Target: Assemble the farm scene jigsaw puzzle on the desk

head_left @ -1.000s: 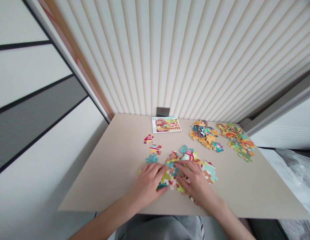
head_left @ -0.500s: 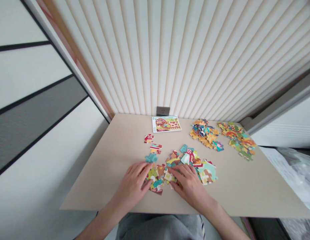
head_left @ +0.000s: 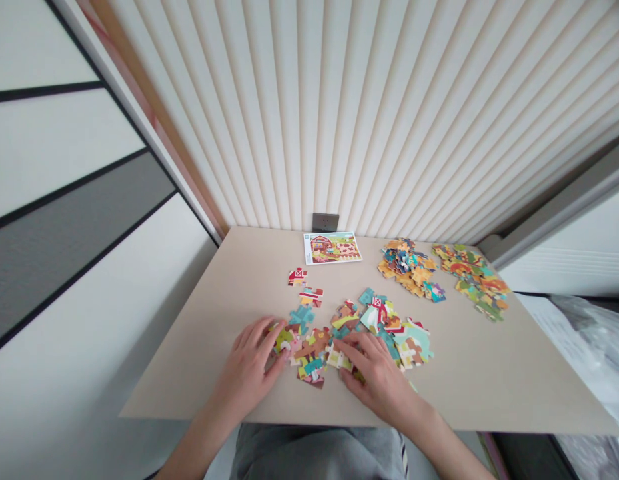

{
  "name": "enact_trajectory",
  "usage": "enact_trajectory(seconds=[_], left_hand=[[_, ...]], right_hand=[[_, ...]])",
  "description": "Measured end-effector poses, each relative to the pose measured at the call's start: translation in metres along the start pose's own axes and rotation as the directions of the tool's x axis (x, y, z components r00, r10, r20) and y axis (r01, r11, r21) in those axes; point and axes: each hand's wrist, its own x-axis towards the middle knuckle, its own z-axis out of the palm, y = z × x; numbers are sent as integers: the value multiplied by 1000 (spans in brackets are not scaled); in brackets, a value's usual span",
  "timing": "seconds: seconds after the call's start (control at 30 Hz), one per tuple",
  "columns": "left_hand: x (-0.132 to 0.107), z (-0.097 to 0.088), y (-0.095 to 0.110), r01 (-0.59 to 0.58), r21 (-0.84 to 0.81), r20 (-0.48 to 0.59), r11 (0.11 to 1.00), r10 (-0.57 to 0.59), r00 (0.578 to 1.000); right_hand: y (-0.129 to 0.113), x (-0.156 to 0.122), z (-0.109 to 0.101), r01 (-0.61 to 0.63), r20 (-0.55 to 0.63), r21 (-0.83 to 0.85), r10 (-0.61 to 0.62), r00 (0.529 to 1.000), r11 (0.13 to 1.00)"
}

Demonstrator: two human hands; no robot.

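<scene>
both bare hands reach in over the near side of the table (head_left: pixel 204 340), forearms angled inward, backs of the hands up. taking the picture card (head_left: pixel 332 249) as the landmark, the left hand (head_left: pixel 256 357) is nearer the person and to the card's left, its fingers curved and its thumb spread low, with a green-and-pink puzzle piece (head_left: pixel 284 340) at their tips. the right hand (head_left: pixel 372 367) is nearer the person and a little to the card's right, fingers bent down beside a pale puzzle piece (head_left: pixel 338 358), thumb tucked below. whether either hand grips its piece or only touches it, i cannot tell.

the spread of loose puzzle pieces (head_left: pixel 316 341) lies between the hands, on the person's side of the card. two red barn pieces (head_left: pixel 298 276) sit closer to the card, just off its near left corner. the orange-and-blue pile (head_left: pixel 408 267) is to the card's right, and the green-and-orange group (head_left: pixel 474 280) is further right.

compared with half a second ago, the left hand has shifted left, the green patch at its fingertips with it, and more brown shows between the hands. the right hand has barely moved; the card and both right-side heaps are unchanged.
</scene>
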Motion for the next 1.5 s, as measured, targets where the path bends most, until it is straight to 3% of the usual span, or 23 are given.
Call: enact_trajectory(seconds=[0.23,0.4,0.7,0.9,1.1,1.23,1.37,1.5], left_hand=[[-1,-2,30,-146,-27,60,989,148,987],[3,8,46,-187,-34,74,982,189,979],[3,11,46,-164,-34,45,986,165,985],[1,11,50,-167,-22,50,986,168,984],[3,16,55,-190,8,40,982,189,981],[5,17,59,-218,48,42,975,216,976],[13,14,74,-266,42,62,963,263,963],[32,14,113,-340,-30,86,940,342,936]], right_hand=[[48,-17,-30,-228,-220,-163,190,957,960],[70,-34,-31,-282,-222,-199,237,946,939],[47,-76,-23,-354,-251,-196,302,919,914],[26,-111,-16,-384,-172,-225,351,920,896],[17,-115,-1,-431,-182,-162,402,897,888],[20,-116,-3,-410,-181,-125,386,905,903],[48,-125,-14,-510,-300,-163,450,841,845],[94,-131,-29,-652,-421,-256,525,740,714]])
